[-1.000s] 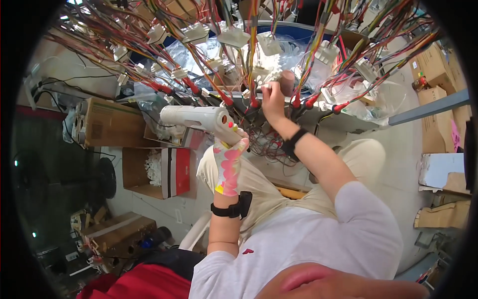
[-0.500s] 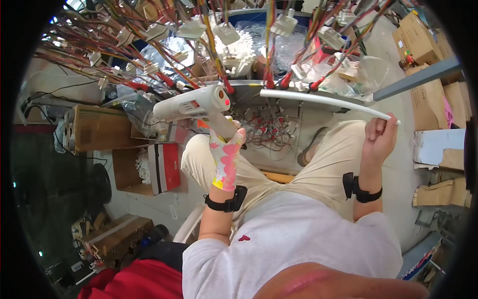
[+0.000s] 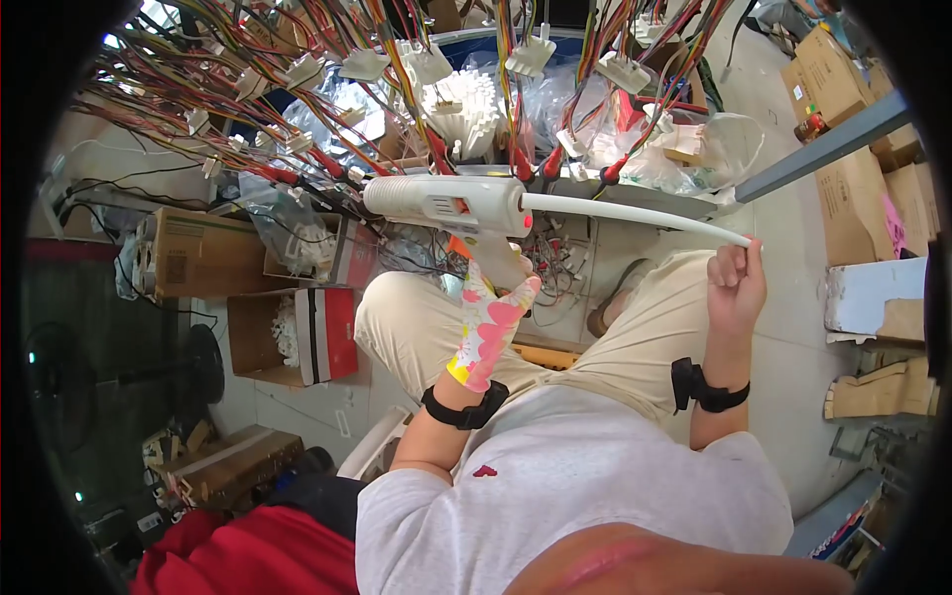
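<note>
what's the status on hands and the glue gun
Left hand, gloved, grips glue gun. Right hand holds glue stick end, other end at the gun's back. Wire bundles crowd close.

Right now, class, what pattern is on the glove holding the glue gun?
Pink and white patches, yellow cuff on the glove; head view.

The pale tiled floor (image 3: 793, 327) carries nearly everything. At nine o'clock a closed brown cardboard box (image 3: 198, 256) sits just beside an open carton with a red side (image 3: 297, 335) holding white parts. At seven o'clock lies a flat brown box (image 3: 223, 466). At three o'clock stand a white box (image 3: 873, 296) and cardboard scraps (image 3: 878, 389); stacked cartons (image 3: 843, 84) at one o'clock.
</note>
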A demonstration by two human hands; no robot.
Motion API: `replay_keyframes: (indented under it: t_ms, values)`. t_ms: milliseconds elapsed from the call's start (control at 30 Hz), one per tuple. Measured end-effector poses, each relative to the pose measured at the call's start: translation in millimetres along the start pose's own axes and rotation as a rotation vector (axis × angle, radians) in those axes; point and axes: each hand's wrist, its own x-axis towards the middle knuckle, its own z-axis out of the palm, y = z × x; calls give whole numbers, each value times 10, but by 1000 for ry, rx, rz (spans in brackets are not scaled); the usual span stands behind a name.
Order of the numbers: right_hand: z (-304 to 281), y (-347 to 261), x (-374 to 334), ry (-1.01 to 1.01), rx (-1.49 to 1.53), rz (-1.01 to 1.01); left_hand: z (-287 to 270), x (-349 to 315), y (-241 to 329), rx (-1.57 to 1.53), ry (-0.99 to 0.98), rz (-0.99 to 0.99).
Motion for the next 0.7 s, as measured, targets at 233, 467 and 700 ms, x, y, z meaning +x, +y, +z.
replay_keyframes:
  t_ms: [233, 467, 700]
  values:
    - [-94, 35, 20, -6, -17, 64, 73, -24, 75, 39, 15, 72]
    - [-58, 25, 10, 71, -111, -26, 102, -62, 106, 46, 4, -6]
    - [201, -407, -23, -92, -369, -487, 62, -52, 23, 399, 96, 163]
